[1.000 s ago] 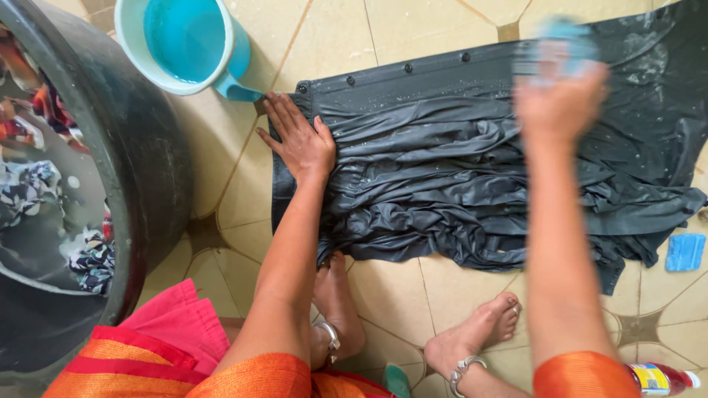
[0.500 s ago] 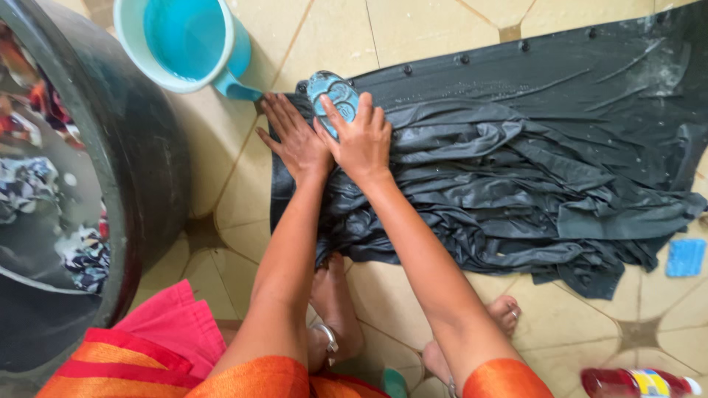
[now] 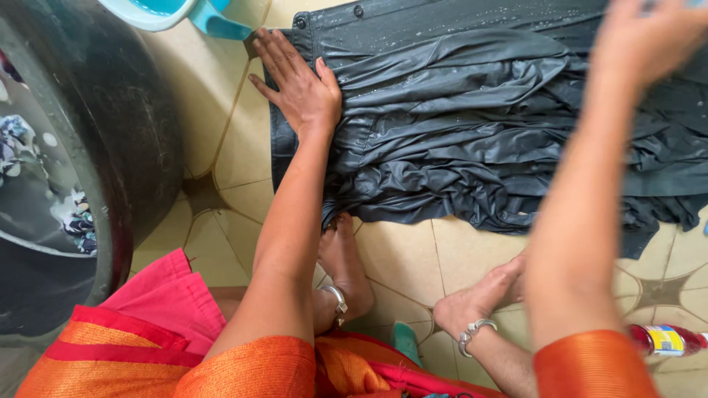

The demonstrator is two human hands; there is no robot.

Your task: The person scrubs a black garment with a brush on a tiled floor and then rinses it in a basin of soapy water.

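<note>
Floor: tiled floor [image 3: 398,258], wet dark garment [image 3: 472,133] spread out.
Left hand [image 3: 299,85]: flat, fingers spread, pinning garment's edge.
Right hand [image 3: 649,37]: swept far right since before; grip blurred, cannot tell.

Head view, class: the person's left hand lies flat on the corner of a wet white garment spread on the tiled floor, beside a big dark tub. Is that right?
Not quite. The garment is dark grey, not white, as the head view shows. The rest holds: the left hand lies flat on its corner, on the tiled floor, beside the big dark tub.
</note>
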